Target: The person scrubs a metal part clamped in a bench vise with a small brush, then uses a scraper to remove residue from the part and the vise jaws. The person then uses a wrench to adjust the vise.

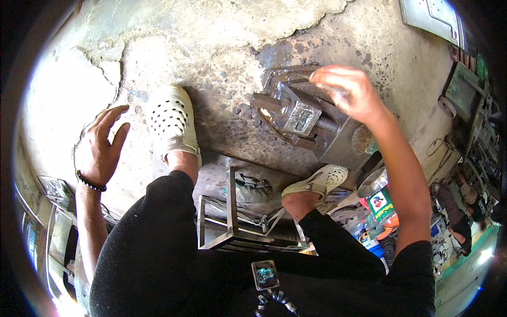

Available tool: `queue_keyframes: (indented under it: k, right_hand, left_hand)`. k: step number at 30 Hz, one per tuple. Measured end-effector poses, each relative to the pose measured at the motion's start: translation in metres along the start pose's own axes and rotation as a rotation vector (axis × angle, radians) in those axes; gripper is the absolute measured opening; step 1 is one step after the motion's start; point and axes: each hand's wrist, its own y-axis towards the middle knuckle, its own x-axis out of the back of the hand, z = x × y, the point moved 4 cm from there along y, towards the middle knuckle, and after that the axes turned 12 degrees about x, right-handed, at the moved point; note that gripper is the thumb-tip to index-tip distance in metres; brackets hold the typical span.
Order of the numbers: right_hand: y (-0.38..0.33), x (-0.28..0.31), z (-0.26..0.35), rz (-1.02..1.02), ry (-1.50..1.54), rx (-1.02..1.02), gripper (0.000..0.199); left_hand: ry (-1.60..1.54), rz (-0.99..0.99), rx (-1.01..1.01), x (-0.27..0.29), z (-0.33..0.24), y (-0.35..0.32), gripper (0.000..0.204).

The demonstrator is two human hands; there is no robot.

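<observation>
My right hand (348, 92) hovers over the far right side of a dark, greasy metal vise (301, 113). Its fingers are curled together, and what they hold, if anything, I cannot make out. The vise has a worn block-shaped jaw body and a thick threaded screw (328, 124), and it lies on the stained concrete floor. Off to the left, my left hand (103, 145) hangs in the air with fingers stretched and thumb apart, holding nothing. A dark bead bracelet (91, 182) circles that wrist.
My feet in pale perforated clogs (171, 119) stand left of and below the vise. Between my legs is a metal-framed stool (232, 232). Bottles and a green packet (381, 203) crowd the right, beside metal scrap. A metal panel (430, 18) lies far right.
</observation>
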Motion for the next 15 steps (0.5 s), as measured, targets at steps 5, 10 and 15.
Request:
queue_keyframes:
  k: [5, 10, 15]
  right_hand:
    - [0.003, -0.006, 0.001, 0.111, 0.048, 0.033, 0.028]
    - [0.005, -0.007, 0.003, 0.009, 0.1, 0.062, 0.031]
    - [0.012, -0.013, 0.004, 0.008, -0.058, 0.106, 0.031]
  left_hand:
    - [0.037, -0.017, -0.017, 0.001, -0.001, -0.003, 0.031]
    - [0.038, 0.004, 0.033, 0.003, -0.004, -0.004, 0.032]
    - [0.027, -0.003, -0.013, 0.003, -0.006, -0.004, 0.032]
